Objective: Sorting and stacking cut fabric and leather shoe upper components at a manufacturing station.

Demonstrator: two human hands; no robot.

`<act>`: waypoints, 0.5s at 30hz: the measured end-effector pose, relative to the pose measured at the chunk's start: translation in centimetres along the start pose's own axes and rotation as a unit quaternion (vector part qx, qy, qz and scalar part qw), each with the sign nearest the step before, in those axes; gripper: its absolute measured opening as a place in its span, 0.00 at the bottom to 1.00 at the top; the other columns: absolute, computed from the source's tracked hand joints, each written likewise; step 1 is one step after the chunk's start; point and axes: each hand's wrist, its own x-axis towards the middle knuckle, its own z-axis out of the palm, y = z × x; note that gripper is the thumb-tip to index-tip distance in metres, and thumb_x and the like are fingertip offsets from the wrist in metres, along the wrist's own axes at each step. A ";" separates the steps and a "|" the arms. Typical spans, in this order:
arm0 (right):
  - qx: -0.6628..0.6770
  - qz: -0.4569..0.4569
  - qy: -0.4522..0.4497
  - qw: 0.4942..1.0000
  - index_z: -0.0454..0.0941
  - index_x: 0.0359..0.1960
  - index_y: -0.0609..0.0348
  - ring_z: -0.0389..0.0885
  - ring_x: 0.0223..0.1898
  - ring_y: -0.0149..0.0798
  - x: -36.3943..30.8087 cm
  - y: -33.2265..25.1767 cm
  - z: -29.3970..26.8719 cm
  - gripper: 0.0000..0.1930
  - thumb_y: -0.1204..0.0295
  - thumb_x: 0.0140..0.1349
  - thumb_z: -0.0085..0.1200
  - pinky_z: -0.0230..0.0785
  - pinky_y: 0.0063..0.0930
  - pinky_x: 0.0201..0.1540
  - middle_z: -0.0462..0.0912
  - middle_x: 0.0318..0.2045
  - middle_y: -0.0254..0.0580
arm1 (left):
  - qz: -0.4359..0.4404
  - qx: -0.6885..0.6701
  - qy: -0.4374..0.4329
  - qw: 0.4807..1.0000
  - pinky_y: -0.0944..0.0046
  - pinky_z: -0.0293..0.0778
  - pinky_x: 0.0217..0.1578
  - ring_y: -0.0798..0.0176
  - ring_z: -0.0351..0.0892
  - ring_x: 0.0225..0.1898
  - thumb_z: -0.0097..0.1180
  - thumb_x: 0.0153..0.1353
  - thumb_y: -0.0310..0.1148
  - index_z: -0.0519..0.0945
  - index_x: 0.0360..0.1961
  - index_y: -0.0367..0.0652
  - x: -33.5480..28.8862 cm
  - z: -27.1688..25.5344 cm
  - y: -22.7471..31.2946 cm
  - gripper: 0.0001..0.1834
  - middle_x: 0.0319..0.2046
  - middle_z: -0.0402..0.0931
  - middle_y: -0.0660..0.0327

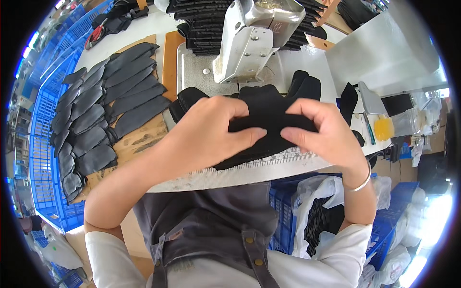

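Observation:
Both my hands grip one black fabric piece (266, 103) at the front of a sewing machine (247, 48). My left hand (213, 127) pinches its left side, with the thumb lying on top and the fingers hidden behind. On the other side my right hand (326, 132) holds it the same way, and the two thumb tips point at each other across the cloth. More black pieces (307, 86) lie behind and beneath the held one, partly covered. Along the table's front edge, just below the fabric, runs a ruler strip (269, 163).
Overlapping dark grey cut pieces (96, 110) cover a brown board on the left, beside a blue crate (43, 158). Stacked black pieces (201, 24) stand behind the machine. At right are a yellow object (383, 128) and a white plastic bag (307, 192) below the table.

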 end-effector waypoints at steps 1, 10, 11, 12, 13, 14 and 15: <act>-0.014 0.009 -0.004 1.000 0.76 0.34 0.66 0.71 0.23 0.20 0.6 -0.1 -0.2 0.10 0.73 0.56 0.63 0.65 0.19 0.26 0.76 0.20 0.31 | 0.006 0.025 0.005 1.000 0.64 0.58 0.18 0.71 0.58 0.17 0.66 0.54 0.38 0.75 0.23 0.32 0.4 0.2 -0.2 0.18 0.12 0.63 0.60; -0.113 -0.040 -0.003 0.993 0.75 0.32 0.65 0.67 0.27 0.22 0.8 1.3 -0.1 0.14 0.74 0.49 0.68 0.64 0.20 0.30 0.76 0.23 0.33 | 0.030 0.096 0.015 0.995 0.60 0.61 0.20 0.54 0.62 0.15 0.69 0.48 0.44 0.76 0.24 0.32 0.6 1.2 -1.1 0.23 0.14 0.67 0.52; -0.119 -0.040 0.004 0.992 0.75 0.32 0.68 0.69 0.26 0.26 0.8 1.4 -0.1 0.15 0.71 0.49 0.67 0.65 0.24 0.31 0.77 0.23 0.39 | 0.034 0.101 0.022 0.994 0.60 0.62 0.20 0.54 0.63 0.15 0.70 0.48 0.44 0.77 0.24 0.33 0.5 1.4 -1.2 0.23 0.14 0.67 0.52; -0.119 -0.038 0.001 0.992 0.75 0.32 0.68 0.69 0.26 0.26 0.7 1.6 -0.2 0.15 0.71 0.49 0.67 0.65 0.24 0.31 0.77 0.23 0.39 | 0.032 0.099 0.023 0.994 0.60 0.62 0.20 0.54 0.63 0.15 0.70 0.48 0.44 0.77 0.24 0.33 0.5 1.5 -1.4 0.23 0.14 0.67 0.52; -0.127 -0.053 0.009 0.990 0.75 0.32 0.67 0.68 0.26 0.26 0.6 1.8 -0.2 0.15 0.72 0.49 0.67 0.65 0.24 0.31 0.77 0.23 0.39 | 0.044 0.101 0.035 0.993 0.60 0.62 0.20 0.53 0.64 0.16 0.70 0.47 0.45 0.77 0.25 0.33 0.5 1.7 -1.5 0.23 0.15 0.68 0.52; -0.134 -0.067 0.016 0.989 0.75 0.32 0.67 0.68 0.25 0.26 0.6 2.0 -0.3 0.14 0.72 0.49 0.67 0.65 0.24 0.31 0.76 0.22 0.38 | 0.055 0.103 0.047 0.992 0.60 0.62 0.21 0.53 0.65 0.16 0.70 0.47 0.45 0.76 0.26 0.33 0.4 1.9 -1.7 0.24 0.15 0.68 0.52; -0.135 -0.065 0.014 0.989 0.75 0.32 0.67 0.68 0.25 0.26 0.5 2.1 -0.4 0.14 0.72 0.49 0.67 0.65 0.24 0.31 0.76 0.22 0.38 | 0.054 0.100 0.046 0.992 0.60 0.62 0.21 0.53 0.65 0.16 0.70 0.47 0.45 0.76 0.26 0.33 0.4 1.9 -1.6 0.24 0.15 0.68 0.52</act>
